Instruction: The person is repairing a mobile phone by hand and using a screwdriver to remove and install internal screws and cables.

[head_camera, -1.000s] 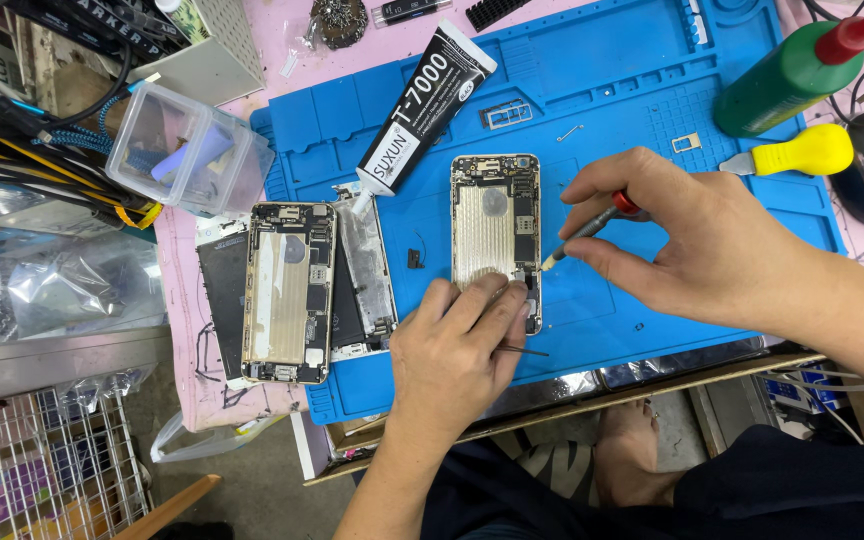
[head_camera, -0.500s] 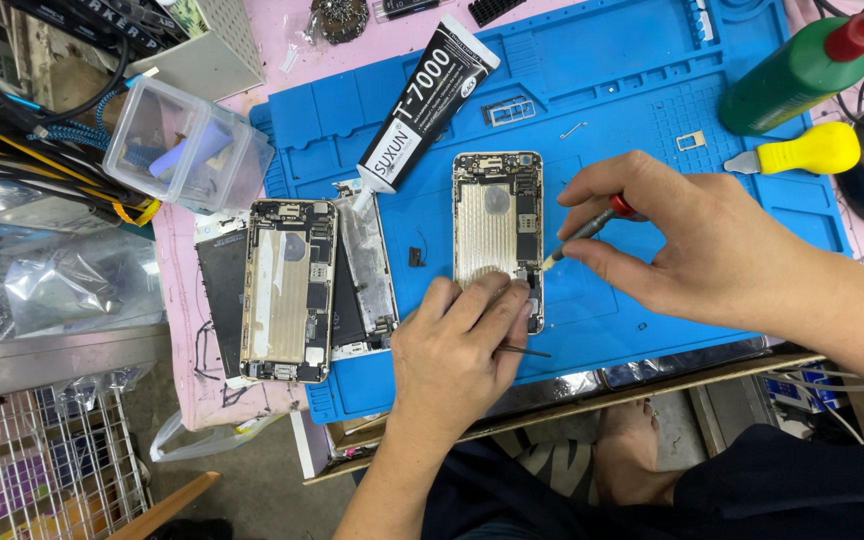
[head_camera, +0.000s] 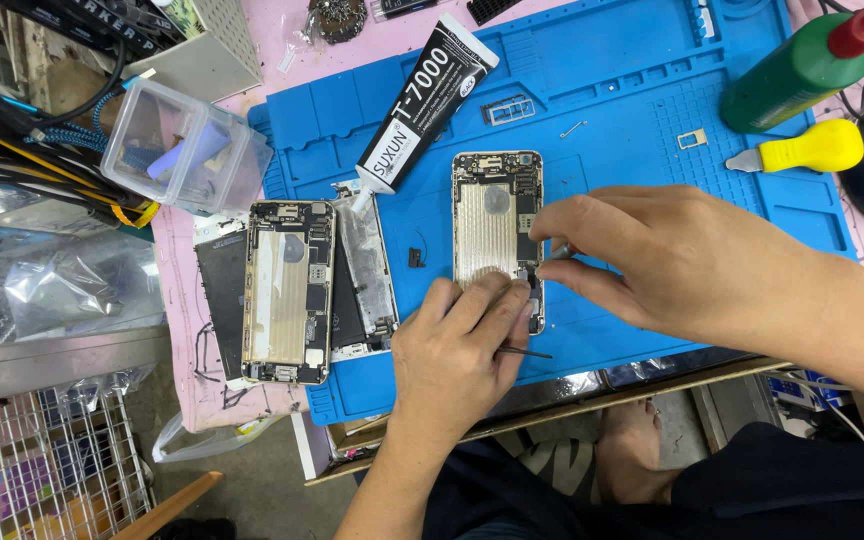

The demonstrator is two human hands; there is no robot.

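An opened gold phone housing [head_camera: 490,220] lies on the blue work mat [head_camera: 612,110]. My left hand [head_camera: 457,355] presses its fingers on the housing's lower end, with thin black tweezers [head_camera: 527,352] sticking out from under it. My right hand [head_camera: 672,260] pinches a small screwdriver [head_camera: 558,252] whose tip sits at the housing's lower right edge; most of the tool is hidden by my fingers. A second opened phone housing [head_camera: 287,290] lies to the left over flat phone parts.
A black-and-white glue tube [head_camera: 427,100] lies above the phones. A clear plastic box [head_camera: 184,148] is at the left, a green bottle with red nozzle [head_camera: 802,65] and a yellow-handled tool [head_camera: 812,148] at the right. A small metal tray [head_camera: 692,138] rests on the mat.
My right hand has shifted left and lower over the housing, covering the screwdriver. The view has moved closer. My left hand stays on the housing's lower end.
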